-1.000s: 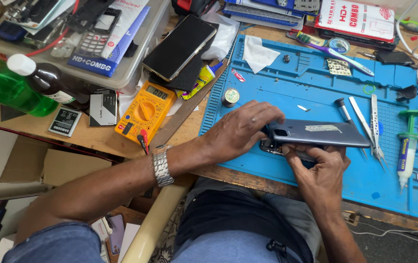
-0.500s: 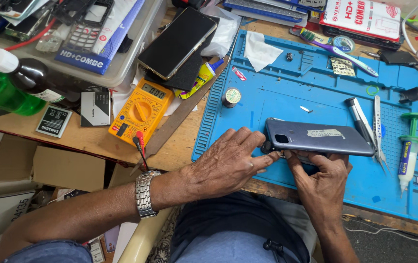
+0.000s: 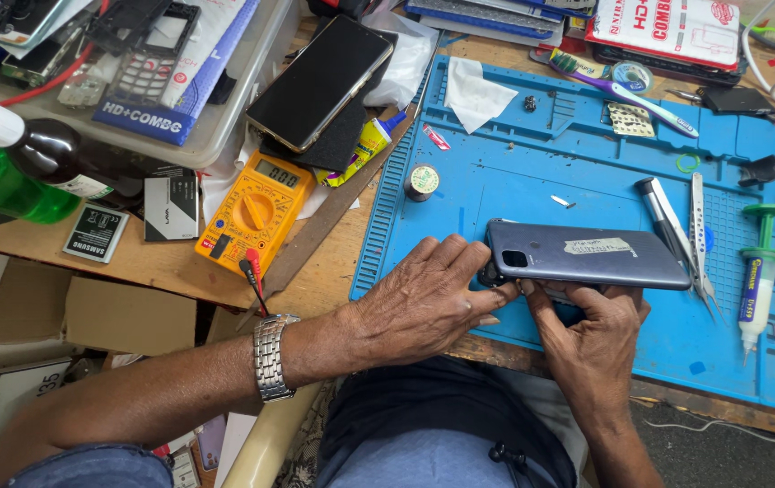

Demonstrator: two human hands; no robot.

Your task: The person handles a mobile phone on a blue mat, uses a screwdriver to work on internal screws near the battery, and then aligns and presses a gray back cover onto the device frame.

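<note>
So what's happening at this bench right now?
A person holds a grey phone back side up over a blue work mat. The left hand grips the camera end, while the right hand presses fingertips along the phone's near edge. Tweezers and a syringe tube lie on the mat to the right; a yellow multimeter sits on the wooden bench to the left.

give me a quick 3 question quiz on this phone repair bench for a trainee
1. True or false: both hands touch the grey phone.
2. Which is left of the blue mat? A) syringe B) yellow meter C) tweezers
3. Fill in: the left wrist wears a metal ____.

Key:
1. True: the left hand and right hand grip its near edge.
2. B: the yellow meter.
3. Watch.
</note>
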